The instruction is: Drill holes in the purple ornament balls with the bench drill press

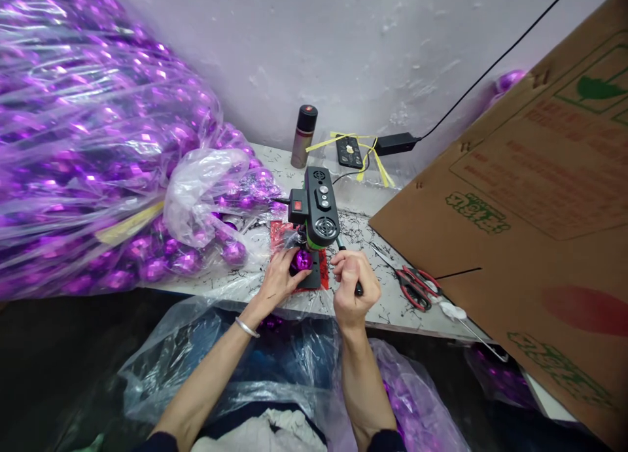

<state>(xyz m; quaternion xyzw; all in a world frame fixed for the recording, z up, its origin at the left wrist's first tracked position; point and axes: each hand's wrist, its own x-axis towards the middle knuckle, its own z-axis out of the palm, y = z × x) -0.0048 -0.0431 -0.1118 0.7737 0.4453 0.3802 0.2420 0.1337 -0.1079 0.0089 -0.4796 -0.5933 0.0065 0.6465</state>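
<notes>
My left hand [282, 275] grips a shiny purple bauble [303, 260] between thumb and fingers, under the head of a small black press machine [322, 207]. A red switch shows on the machine's left side. My right hand [356, 285] is closed around the black-ended lever handle [359, 289] at the machine's right. Beneath the bauble lies the machine's dark base plate [309, 282], set on a red sheet [324, 269]. The bauble's top is partly hidden by the machine head.
A big clear bag of purple baubles [98, 144] fills the left. Red-handled scissors [417, 288] lie at right, beside a large cardboard box [530, 197]. A spray can [304, 137] and a black power adapter [396, 142] stand behind. Small dark bits litter the white table [358, 226].
</notes>
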